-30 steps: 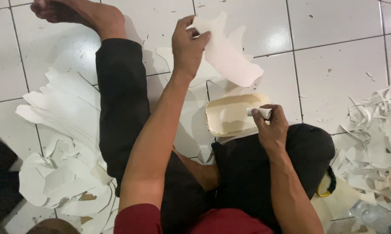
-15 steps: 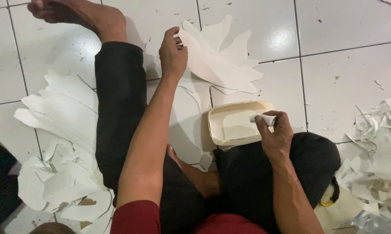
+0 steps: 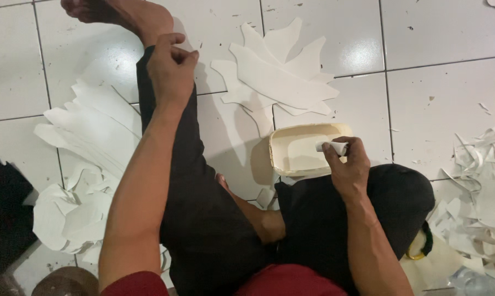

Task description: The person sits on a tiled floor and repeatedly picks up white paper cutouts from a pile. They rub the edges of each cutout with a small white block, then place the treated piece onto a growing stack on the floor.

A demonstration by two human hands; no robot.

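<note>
Left hand [image 3: 171, 68]: hovered over the black trouser leg [image 3: 195, 181] near the ankle, fingers [image 3: 173, 39] curled loosely inward, thumb close to forefinger; nothing seen in the grip.
Right hand [image 3: 349, 170]: rested at the near right corner of the tray, fingers [image 3: 357, 147] wrapped around a small white cylindrical applicator [image 3: 331, 147], tip pointed left over the tray's hollow.
Tray [image 3: 302, 149]: cream, shallow, rectangular with rounded corners; sat on the floor just beyond the bent right knee, touching the trouser cloth at its near edge; a pale film inside, kind could not be told.
Fanned white cut pieces [image 3: 277, 77]: long curved shapes overlapped in a fan on the floor just beyond the tray, right of the outstretched leg.
Left stack of white pieces [image 3: 94, 129]: similar curved sheets spread in a fan left of the leg, with curled scraps [image 3: 72, 214] heaped nearer.
Right scrap heap [image 3: 480, 192]: thin white offcuts tangled at the right edge, well apart from the tray.
Bare foot [image 3: 118, 13]: stretched out at the top of the view, beyond the left hand.
Floor [image 3: 439, 93]: white glossy tiles with dark grout and small specks.
</note>
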